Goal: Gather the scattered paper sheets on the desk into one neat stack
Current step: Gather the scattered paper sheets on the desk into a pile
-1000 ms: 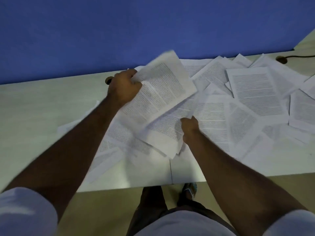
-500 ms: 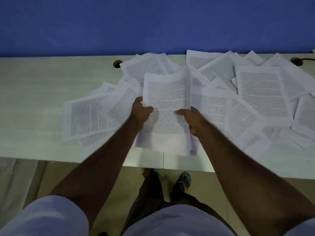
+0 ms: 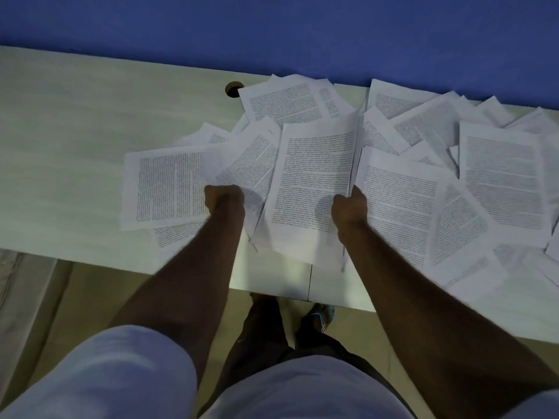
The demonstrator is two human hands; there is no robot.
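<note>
Both hands are curled into grips near the middle of the frame. A gathered bundle of sheets (image 3: 314, 182) is held at its right edge by the right hand (image 3: 349, 207), whose fingers are wrapped around the paper, with several sheet edges visible beneath the top page. The left hand (image 3: 224, 199) is closed like a fist at the lower edge of a slanted sheet (image 3: 248, 170) just left of the bundle; whether paper is actually pinched in it cannot be told, since the fingers are hidden behind the back of the hand.

The bundle is seen slightly raised and bowed, its printed face turned upward, its lower end overhanging the near part of the tabletop (image 3: 66, 122). A single printed sheet (image 3: 165, 186) is laid flat at centre left, partly tucked under the slanted sheet. More pages (image 3: 290, 99) are fanned behind the bundle toward the upper centre. At the right of the frame, scattered sheets (image 3: 502, 179) are spread in overlapping layers as far as the picture's edge.

A round cable hole (image 3: 233, 88) is cut in the tabletop at upper centre, just touched by a page corner. A blue wall (image 3: 272, 31) is seen behind, across the top of the frame. Below, white sleeves (image 3: 121, 376), dark trousers and a shoe (image 3: 320, 317) are visible on a pale floor.
</note>
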